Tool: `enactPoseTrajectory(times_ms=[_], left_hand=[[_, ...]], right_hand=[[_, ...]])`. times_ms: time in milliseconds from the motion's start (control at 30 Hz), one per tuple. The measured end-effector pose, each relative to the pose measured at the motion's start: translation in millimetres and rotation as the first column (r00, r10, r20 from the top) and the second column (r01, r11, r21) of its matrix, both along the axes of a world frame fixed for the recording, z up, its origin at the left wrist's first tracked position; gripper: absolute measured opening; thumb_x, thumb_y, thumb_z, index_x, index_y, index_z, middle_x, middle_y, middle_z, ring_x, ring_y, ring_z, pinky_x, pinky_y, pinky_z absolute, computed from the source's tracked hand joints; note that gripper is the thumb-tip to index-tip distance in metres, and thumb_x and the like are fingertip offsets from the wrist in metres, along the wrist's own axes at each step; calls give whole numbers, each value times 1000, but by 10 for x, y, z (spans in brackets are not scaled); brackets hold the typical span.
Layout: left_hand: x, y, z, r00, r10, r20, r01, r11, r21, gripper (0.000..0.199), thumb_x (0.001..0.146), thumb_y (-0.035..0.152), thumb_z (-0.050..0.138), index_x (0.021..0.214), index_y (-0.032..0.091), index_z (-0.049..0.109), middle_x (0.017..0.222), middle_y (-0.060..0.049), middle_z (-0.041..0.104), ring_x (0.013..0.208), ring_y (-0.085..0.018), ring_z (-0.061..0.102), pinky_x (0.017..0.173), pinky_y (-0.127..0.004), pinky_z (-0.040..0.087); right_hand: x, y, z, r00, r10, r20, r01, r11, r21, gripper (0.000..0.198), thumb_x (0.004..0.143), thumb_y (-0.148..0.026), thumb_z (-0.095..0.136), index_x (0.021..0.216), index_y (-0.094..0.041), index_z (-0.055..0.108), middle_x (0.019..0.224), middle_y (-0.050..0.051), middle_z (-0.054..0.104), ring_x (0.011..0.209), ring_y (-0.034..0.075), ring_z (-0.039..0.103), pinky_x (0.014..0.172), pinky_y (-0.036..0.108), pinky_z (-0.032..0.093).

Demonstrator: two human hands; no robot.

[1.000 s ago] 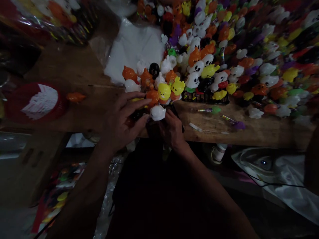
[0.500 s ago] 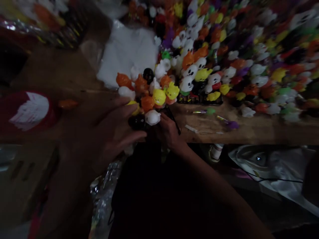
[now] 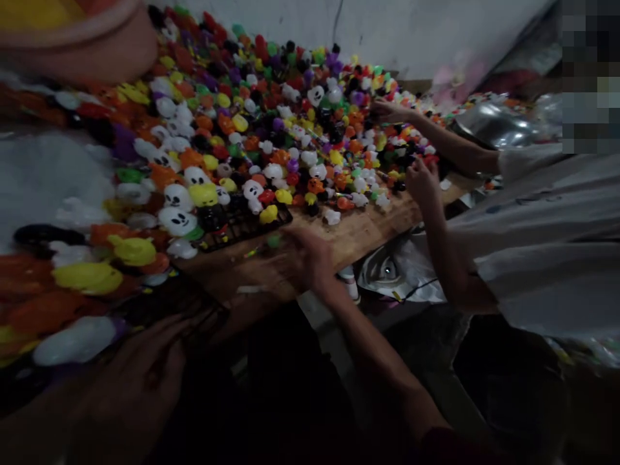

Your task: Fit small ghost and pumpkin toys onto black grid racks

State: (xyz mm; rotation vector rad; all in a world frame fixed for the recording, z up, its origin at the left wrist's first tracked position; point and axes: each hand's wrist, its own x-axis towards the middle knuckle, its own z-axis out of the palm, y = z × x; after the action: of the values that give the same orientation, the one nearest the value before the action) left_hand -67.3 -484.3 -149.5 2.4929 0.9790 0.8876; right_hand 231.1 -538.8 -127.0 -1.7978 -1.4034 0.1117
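Observation:
My left hand (image 3: 150, 368) lies at the near edge of a black slotted tray (image 3: 201, 307), fingers stretched out and thumb apart. Crowded in that tray are small plastic toy heads, among them a yellow one (image 3: 90, 276) and a white one (image 3: 77, 339). My right hand (image 3: 312, 261) is over the wooden table edge, fingers reaching left beside a thin stick with a green top (image 3: 274, 241). Motion smears its fingers, so whether they hold anything is unclear. A second black tray (image 3: 237, 229) with ghost-faced white heads (image 3: 178, 221) stands just beyond.
A big heap of mixed toy heads (image 3: 290, 129) covers the table (image 3: 358, 229). At right, a co-worker's hands (image 3: 426, 184) handle pieces from the heap. A pink tub (image 3: 97, 48) stands at upper left, and a white plastic sheet (image 3: 43, 181) lies below it.
The view has swung right, bringing the co-worker in. My right hand has let go of the tray and moved right to the loose sticks. My left hand is now low by the tray edge.

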Motion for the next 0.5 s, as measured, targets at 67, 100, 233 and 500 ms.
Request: enactPoseTrajectory(times_ms=[67, 100, 233, 500], left_hand=[[89, -103, 108, 999, 8, -50, -1, 992, 128, 31, 97, 26, 53, 125, 31, 65, 116, -3, 76, 96, -28, 76, 80, -46, 65], [140, -153, 186, 999, 8, -48, 0, 983, 181, 28, 96, 20, 54, 119, 28, 67, 111, -2, 77, 93, -23, 77, 81, -38, 66], [228, -250, 399, 994, 105, -16, -99, 975, 197, 18, 96, 15, 58, 107, 22, 71, 94, -2, 79, 83, -13, 76, 78, -21, 62], [-471, -321, 256, 643, 745, 178, -707, 667, -235, 22, 93, 38, 62, 102, 19, 69, 78, -1, 72, 61, -13, 65, 56, -24, 54]], right_hand=[[323, -96, 120, 985, -170, 13, 170, 985, -10, 21, 90, -20, 61, 106, -23, 73, 98, 10, 79, 83, 25, 74, 73, 41, 60], [414, -77, 142, 978, -200, 50, 200, 980, 9, 19, 91, -23, 61, 104, -24, 74, 95, 11, 79, 81, 27, 73, 72, 44, 58], [193, 164, 36, 985, 0, 170, -10, 998, 59, 25, 95, -25, 56, 110, -32, 75, 90, 9, 78, 74, 23, 73, 65, 40, 53], [-1222, 327, -187, 896, 432, 105, -445, 875, 193, 21, 100, -18, 55, 114, -19, 70, 99, 9, 75, 89, 23, 68, 80, 37, 55]])
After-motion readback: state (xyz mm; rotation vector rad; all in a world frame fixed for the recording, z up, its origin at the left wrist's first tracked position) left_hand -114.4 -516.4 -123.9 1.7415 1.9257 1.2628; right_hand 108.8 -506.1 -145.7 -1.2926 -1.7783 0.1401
